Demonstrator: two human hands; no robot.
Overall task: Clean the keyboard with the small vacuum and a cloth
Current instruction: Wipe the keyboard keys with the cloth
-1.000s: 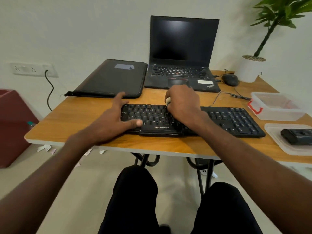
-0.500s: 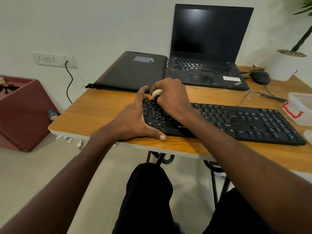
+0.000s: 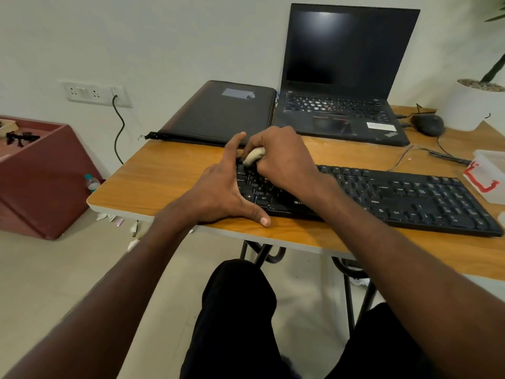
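Note:
A black keyboard (image 3: pixel 396 195) lies across the wooden table (image 3: pixel 169 173). My right hand (image 3: pixel 281 160) grips a small beige cloth (image 3: pixel 254 155), bunched up and pressed onto the keys at the keyboard's far left corner. My left hand (image 3: pixel 221 187) rests flat against the keyboard's left end, fingers straight along the edge and thumb spread along the front edge. The small vacuum is not in view.
An open black laptop (image 3: pixel 344 77) and a dark sleeve (image 3: pixel 221 113) lie behind the keyboard. A mouse (image 3: pixel 427 124), cable and white plant pot (image 3: pixel 475 105) sit at the far right, with a clear plastic box (image 3: pixel 489 173). A red-brown bin (image 3: pixel 35 173) stands left on the floor.
My right hand has carried the cloth leftward across the keys, from near the middle to the far left corner. My left hand stays at the left end. The camera turned left.

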